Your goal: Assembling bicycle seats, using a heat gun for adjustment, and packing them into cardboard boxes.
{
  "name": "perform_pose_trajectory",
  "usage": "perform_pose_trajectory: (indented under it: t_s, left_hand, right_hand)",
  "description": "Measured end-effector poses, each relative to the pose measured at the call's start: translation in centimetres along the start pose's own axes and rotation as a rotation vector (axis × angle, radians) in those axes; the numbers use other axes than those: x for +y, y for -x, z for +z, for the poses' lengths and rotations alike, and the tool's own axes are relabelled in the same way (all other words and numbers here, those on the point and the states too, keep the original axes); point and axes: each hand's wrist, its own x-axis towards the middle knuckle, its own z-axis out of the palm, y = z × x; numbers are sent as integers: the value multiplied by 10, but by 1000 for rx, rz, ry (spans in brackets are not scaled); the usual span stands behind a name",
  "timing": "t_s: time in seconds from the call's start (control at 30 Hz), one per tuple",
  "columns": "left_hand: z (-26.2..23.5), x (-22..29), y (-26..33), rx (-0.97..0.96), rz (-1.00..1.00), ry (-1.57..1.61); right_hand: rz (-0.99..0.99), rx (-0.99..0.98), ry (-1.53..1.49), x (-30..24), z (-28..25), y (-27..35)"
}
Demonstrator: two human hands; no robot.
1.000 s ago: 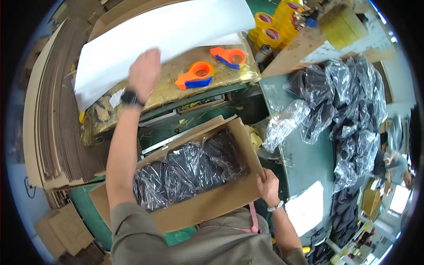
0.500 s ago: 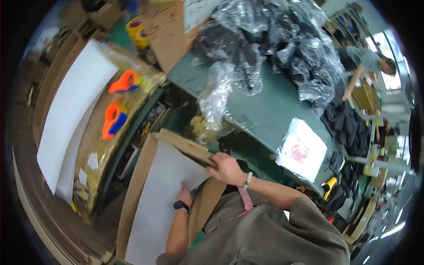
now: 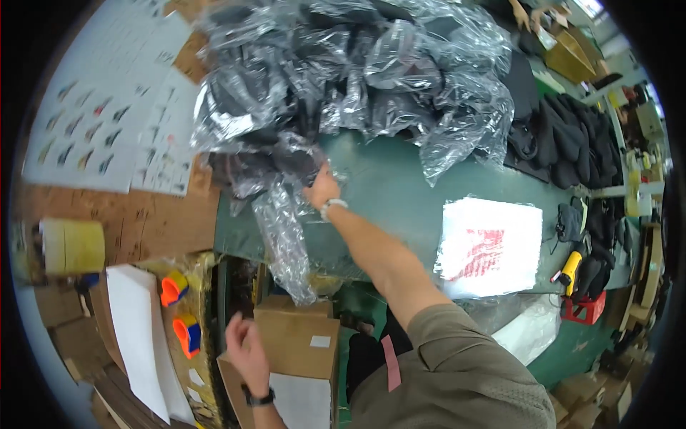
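My right hand (image 3: pixel 324 190), with a pale bracelet at its wrist, reaches across the green table. Its fingers grip the near edge of a dark item in a clear plastic bag (image 3: pixel 296 159); the fingertips are partly hidden. Loose clear plastic hangs from that bag over the table's front edge. My left hand (image 3: pixel 246 352), wearing a dark watch, is raised over the cardboard box (image 3: pixel 293 330). Its fingers are loosely bent and apart, with nothing in them. White sheeting (image 3: pixel 301 400) lies in the box's near part.
More bagged dark items (image 3: pixel 400 68) are heaped along the table's (image 3: pixel 379 168) back. A white bundle with red print (image 3: pixel 489 247) lies at right, near a yellow tool (image 3: pixel 570 270). Two orange tape dispensers (image 3: pixel 187 336) sit at left beside white sheets (image 3: pixel 139 336). A person's hands show at upper right.
My right hand has left the box's edge and reached forward to a bagged dark item. My left hand has lifted off the white sheet. A box flap now covers the box's far part. The view has turned.
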Motion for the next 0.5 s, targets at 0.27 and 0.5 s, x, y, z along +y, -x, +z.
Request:
perform_pose_trajectory:
  t_s: [0.27, 0.5]
  left_hand:
    - [289, -37, -134, -348, -203, 15]
    - [297, -32, -65, -494, -8, -542]
  right_hand:
    - [-3, -425, -522, 78, -54, 108]
    - [382, 457, -985, 187, -279, -13]
